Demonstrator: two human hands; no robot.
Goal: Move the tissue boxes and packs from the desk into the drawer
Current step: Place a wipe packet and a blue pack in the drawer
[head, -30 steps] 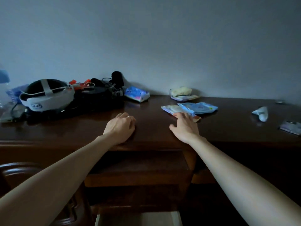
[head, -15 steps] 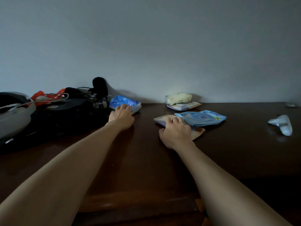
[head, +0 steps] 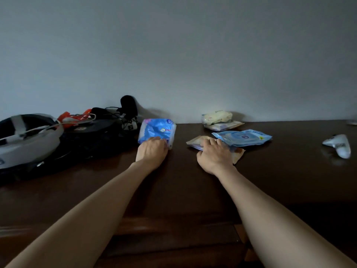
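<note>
Two hands (head: 152, 149) (head: 215, 156) on the desk (head: 183, 190), fingers each gripping one of five tissue packs (head: 156, 132) (head: 195, 144).

Under my left hand (head: 152, 149) the tissue pack (head: 157, 130) is bright blue with a whitish clear edge and small pink and pale marks printed on it. My right hand (head: 215, 155) lies on a tan, paper-brown pack (head: 197, 141) with a bluish-violet strip along its near edge. Behind it the flat pack (head: 243, 137) is light blue with darker blue print and a small yellow spot. By the grey wall (head: 173, 55) sits a cream-yellow pack (head: 216, 117) on a white one (head: 224, 126). The counter (head: 173, 190) is dark glossy brown. The headset (head: 27, 138) is white and black, with orange-red bits (head: 73, 116) behind. The wrapper (head: 339, 146) at right is white.
</note>
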